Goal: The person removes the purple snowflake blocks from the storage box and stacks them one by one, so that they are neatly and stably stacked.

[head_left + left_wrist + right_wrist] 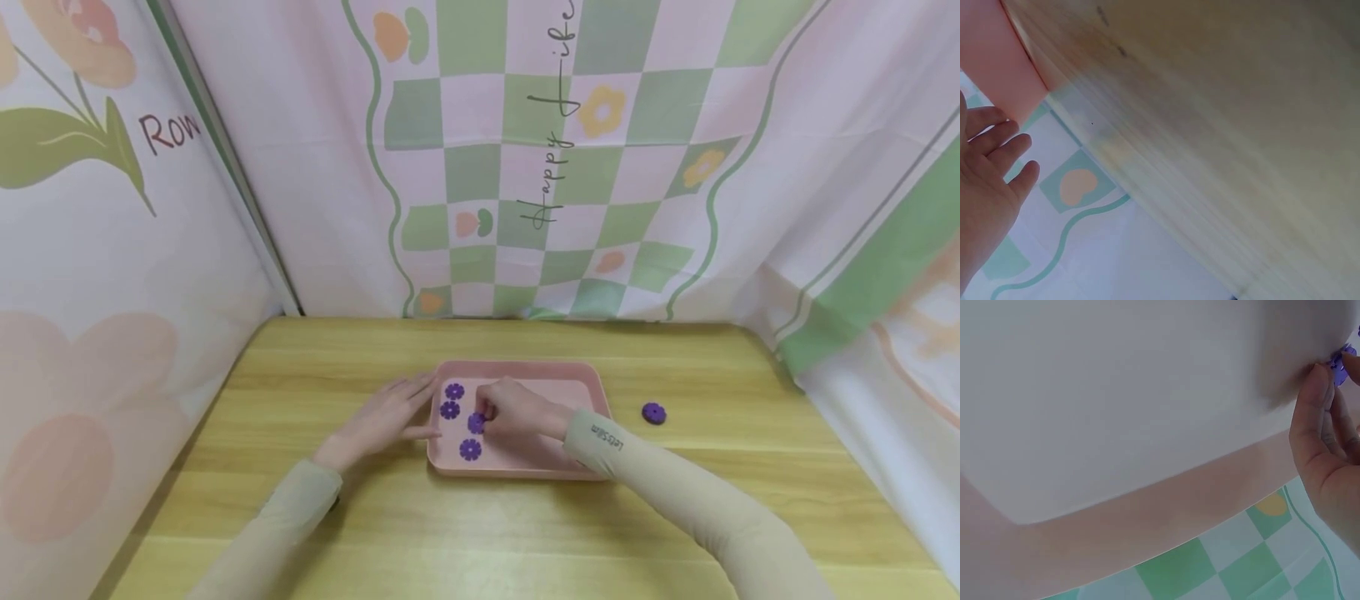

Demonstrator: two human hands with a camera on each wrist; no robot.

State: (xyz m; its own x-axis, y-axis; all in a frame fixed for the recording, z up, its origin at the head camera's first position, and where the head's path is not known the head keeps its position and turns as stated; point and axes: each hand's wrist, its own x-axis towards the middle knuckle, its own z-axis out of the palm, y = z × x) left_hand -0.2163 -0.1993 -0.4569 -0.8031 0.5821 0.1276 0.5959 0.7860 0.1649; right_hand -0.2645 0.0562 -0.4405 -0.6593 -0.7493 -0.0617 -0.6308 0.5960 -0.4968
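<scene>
A pink tray (pixel 525 473) lies on the wooden table, with several purple notched discs toward its left end. My right hand (pixel 517 408) reaches into it and pinches one purple notched disc (pixel 476 423) between thumb and fingers; the right wrist view shows that disc (pixel 1342 365) at the fingertips. Two discs (pixel 450 409) sit close together near the tray's left wall, and another disc (pixel 470 450) lies nearer the front. My left hand (pixel 386 417) rests at the tray's left rim, fingers spread and fairly straight. In the left wrist view, that hand (pixel 991 169) shows beside the pink wall.
One more purple disc (pixel 654 413) lies on the wooden table (pixel 360 533) to the right of the tray. Patterned cloth hangs (pixel 540 167) behind the table and at both sides.
</scene>
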